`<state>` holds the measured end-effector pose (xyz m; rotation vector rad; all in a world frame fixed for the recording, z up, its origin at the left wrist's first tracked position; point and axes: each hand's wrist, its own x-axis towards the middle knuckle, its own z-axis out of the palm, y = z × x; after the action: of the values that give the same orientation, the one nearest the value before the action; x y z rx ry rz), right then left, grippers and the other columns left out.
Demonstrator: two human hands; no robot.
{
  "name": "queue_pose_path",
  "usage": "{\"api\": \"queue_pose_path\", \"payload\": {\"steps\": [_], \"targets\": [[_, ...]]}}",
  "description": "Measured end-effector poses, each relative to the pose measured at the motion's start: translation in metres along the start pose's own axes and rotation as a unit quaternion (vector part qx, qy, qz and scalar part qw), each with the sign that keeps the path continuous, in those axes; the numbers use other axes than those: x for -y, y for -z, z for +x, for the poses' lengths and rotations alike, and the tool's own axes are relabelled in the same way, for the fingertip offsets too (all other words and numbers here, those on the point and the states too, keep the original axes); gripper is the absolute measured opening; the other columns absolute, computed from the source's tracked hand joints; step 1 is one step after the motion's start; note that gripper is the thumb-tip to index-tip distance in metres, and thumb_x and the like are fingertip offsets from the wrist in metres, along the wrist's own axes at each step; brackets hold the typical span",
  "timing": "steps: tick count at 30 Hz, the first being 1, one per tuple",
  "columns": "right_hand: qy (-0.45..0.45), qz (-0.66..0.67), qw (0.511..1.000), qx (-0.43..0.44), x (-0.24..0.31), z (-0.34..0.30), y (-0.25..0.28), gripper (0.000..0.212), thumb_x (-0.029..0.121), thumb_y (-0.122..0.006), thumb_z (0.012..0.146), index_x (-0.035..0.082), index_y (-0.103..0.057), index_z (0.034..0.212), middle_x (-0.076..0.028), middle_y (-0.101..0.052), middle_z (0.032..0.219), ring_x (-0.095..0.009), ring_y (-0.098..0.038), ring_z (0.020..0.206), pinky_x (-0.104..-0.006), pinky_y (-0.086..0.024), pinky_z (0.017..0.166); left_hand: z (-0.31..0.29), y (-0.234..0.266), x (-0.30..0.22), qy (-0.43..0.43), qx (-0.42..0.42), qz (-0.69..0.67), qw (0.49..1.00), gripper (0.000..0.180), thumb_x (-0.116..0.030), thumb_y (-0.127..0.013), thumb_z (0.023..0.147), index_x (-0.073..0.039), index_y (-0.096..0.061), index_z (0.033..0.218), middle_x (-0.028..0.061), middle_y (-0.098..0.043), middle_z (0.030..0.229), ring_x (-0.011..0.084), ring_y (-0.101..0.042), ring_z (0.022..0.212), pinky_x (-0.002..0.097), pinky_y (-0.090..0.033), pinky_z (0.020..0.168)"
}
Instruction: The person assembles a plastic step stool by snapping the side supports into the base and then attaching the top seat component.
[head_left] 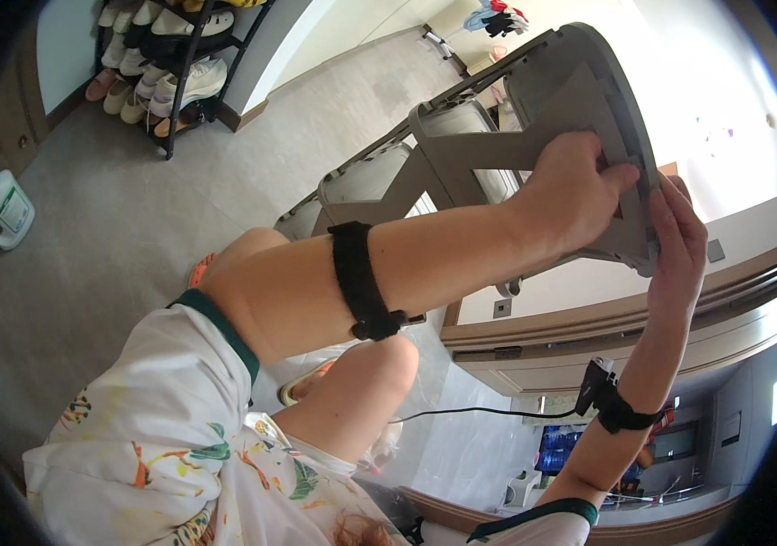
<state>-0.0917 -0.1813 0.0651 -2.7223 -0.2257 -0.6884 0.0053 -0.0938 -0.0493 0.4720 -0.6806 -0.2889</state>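
A grey folding step stool (461, 155) is held up in the air, tilted, its steps running down toward the left. My left hand (579, 196) reaches across from the lower left and grips the stool's top panel, fingers hooked over its edge. My right hand (680, 241) comes up from the lower right and presses flat along the right rim of the same panel. A black band wraps each forearm; the one on the right arm has a small device and a thin cable. My bare knees show below the stool.
A black shoe rack (170, 64) with several pairs stands at the upper left. A white bottle with a blue cap (6, 209) sits on the grey floor at the left. A wood-trimmed white cabinet (589, 337) lies to the right, under the stool.
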Motion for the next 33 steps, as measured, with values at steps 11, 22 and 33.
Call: {"api": "queue_pose_path", "payload": {"steps": [11, 22, 33], "targets": [[0.038, -0.081, 0.994, -0.064, 0.02, -0.004, 0.005, 0.02, 0.009, -0.06, 0.093, -0.002, -0.069, 0.107, -0.001, -0.056, 0.088, -0.006, -0.049, 0.077, -0.0199, -0.039, 0.066, -0.008, 0.004, -0.011, 0.017, 0.032, -0.014, 0.999, 0.025, -0.016, -0.056, 0.094, 0.008, -0.062, 0.101, 0.0134, -0.067, 0.089, 0.0164, -0.064, 0.081, 0.0296, -0.053, 0.074], [0.061, -0.118, 0.99, -0.038, 0.016, -0.011, -0.002, 0.019, 0.008, -0.063, 0.091, 0.003, -0.071, 0.108, 0.001, -0.056, 0.09, -0.006, -0.047, 0.079, -0.0199, -0.036, 0.065, -0.016, 0.003, -0.011, 0.024, 0.041, -0.002, 0.999, 0.026, -0.017, -0.054, 0.093, 0.007, -0.063, 0.101, 0.0116, -0.066, 0.086, 0.0162, -0.062, 0.077, 0.0303, -0.051, 0.072], [0.047, -0.162, 0.986, -0.008, 0.007, -0.007, 0.014, 0.026, 0.005, -0.056, 0.094, -0.006, -0.063, 0.117, -0.004, -0.057, 0.107, -0.012, -0.051, 0.099, -0.0242, -0.039, 0.088, -0.014, 0.005, -0.011, -0.077, 0.01, 0.108, 0.991, 0.029, -0.018, -0.054, 0.092, 0.008, -0.065, 0.086, 0.0209, -0.065, 0.076, 0.0299, -0.065, 0.07, 0.0394, -0.051, 0.067]]}}
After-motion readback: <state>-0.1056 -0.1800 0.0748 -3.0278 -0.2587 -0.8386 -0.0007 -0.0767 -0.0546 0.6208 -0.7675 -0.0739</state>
